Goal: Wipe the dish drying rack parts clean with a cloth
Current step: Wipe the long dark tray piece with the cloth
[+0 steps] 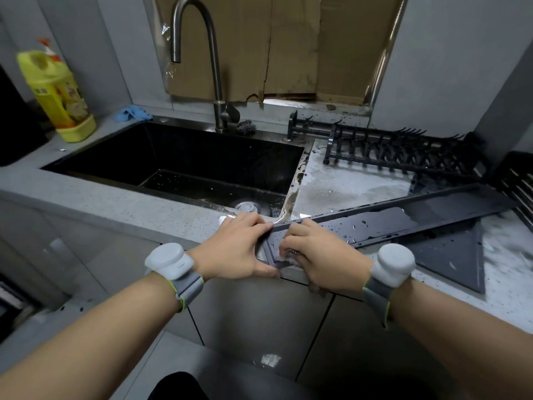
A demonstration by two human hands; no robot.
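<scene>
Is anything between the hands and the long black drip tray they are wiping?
Nothing visible does. The left hand grips the corner of the long black drip tray directly, and the right hand presses a grey cloth onto its wet surface. Only that cloth lies between them.

The worktop's (331, 186) right side was crowded: a long black tray (403, 220) lay slantwise from the front edge to the right edge, over a second dark tray (458, 255), with a pronged rack (403, 151) along the back edge. A bare wet patch lay between rack and tray. The sink (178, 166) stood open, with the tap (213, 70) arching over its back edge. A yellow bottle (57, 90) blocked the back left corner.
</scene>
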